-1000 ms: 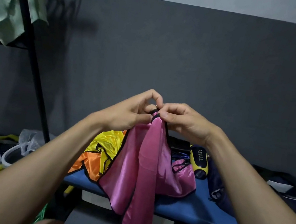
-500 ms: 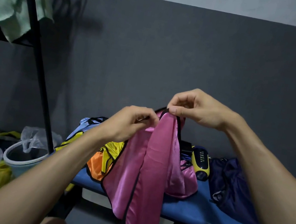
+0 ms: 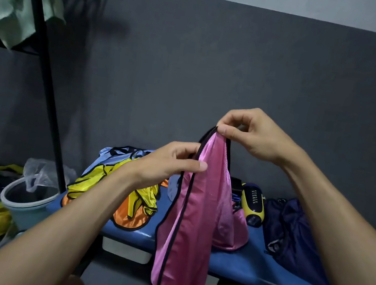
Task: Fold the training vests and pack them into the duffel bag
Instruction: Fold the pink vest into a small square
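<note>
Pink vest (image 3: pixel 197 217), glossy satin with black edging, hangs in a long narrow fold above blue padded counter (image 3: pixel 249 263). Right hand (image 3: pixel 254 135) grip pinches top edge; left hand (image 3: pixel 169 164) grip pinches trim lower. Dark crumpled bag (image 3: pixel 295 236) on counter.

Your room is dim; soft light from the front throws a hanger-like shadow on the grey wall (image 3: pixel 216 73). Satin sheen glints on the pink vest (image 3: pixel 197 217). Your frame's edges bow and blur.
</note>
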### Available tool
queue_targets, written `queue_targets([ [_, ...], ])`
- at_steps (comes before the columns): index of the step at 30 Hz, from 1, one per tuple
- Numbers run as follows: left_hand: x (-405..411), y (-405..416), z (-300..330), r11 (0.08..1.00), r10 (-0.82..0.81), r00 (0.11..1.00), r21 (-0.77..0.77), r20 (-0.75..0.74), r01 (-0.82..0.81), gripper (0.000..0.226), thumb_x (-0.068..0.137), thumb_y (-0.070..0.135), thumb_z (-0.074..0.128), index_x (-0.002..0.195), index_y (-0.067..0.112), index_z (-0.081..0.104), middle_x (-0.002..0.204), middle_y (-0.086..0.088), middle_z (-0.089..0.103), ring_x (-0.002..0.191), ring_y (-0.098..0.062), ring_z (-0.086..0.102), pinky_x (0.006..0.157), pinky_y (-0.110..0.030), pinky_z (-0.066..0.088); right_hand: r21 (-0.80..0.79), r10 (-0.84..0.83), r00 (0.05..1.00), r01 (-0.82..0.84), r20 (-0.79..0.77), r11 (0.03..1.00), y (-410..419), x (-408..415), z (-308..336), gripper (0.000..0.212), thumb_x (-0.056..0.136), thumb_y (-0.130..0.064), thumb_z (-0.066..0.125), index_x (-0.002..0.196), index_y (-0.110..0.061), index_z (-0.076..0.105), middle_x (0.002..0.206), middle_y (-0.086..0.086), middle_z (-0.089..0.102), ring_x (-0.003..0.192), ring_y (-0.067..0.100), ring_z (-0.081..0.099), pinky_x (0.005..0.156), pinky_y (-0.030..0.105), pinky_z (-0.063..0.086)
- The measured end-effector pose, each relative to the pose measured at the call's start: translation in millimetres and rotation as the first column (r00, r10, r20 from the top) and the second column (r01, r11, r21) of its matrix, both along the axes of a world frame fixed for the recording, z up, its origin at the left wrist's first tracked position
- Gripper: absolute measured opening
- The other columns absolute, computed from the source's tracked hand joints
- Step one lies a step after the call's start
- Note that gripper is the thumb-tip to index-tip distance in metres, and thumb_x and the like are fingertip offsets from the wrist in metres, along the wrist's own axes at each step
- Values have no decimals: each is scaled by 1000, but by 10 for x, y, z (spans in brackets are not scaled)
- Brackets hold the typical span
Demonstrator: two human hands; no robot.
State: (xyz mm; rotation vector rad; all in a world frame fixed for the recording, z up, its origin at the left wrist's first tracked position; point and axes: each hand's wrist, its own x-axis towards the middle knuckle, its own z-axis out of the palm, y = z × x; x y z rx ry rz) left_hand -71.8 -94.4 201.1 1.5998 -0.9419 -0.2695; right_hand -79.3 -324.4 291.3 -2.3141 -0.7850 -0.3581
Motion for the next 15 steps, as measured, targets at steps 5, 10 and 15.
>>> queue_targets([
  [5, 35, 116, -168, 992, 18, 997, 124, 75, -27, 30, 97, 31, 69, 81, 6, 61, 80, -12, 47, 76, -25, 40, 73, -44, 31, 186, -107, 994, 99, 35, 978, -78, 100, -99, 14, 102, -17, 61, 91, -12, 68, 85, 1, 67, 80, 12, 62, 82, 39, 54],
  [10, 43, 229, -463, 965, 26, 990, 255, 137, -60, 23, 93, 29, 75, 79, 12, 69, 68, -4, 48, 67, -21, 39, 64, -40, 29, 344, -309, 943, 252, 122, 905, -279, 300, -192, 18, 100, -25, 58, 83, -28, 65, 79, -16, 62, 74, 5, 56, 76, 35, 48],
  [15, 121, 479, -689, 920, 133, 952, 322, 277, -222, 27, 92, 31, 77, 73, 17, 65, 60, 9, 46, 58, -8, 39, 56, -28, 29, 510, -519, 844, 389, 138, 767, -503, 411, -140, 15, 101, -20, 56, 90, -19, 66, 81, -12, 61, 69, -5, 53, 71, 21, 45],
])
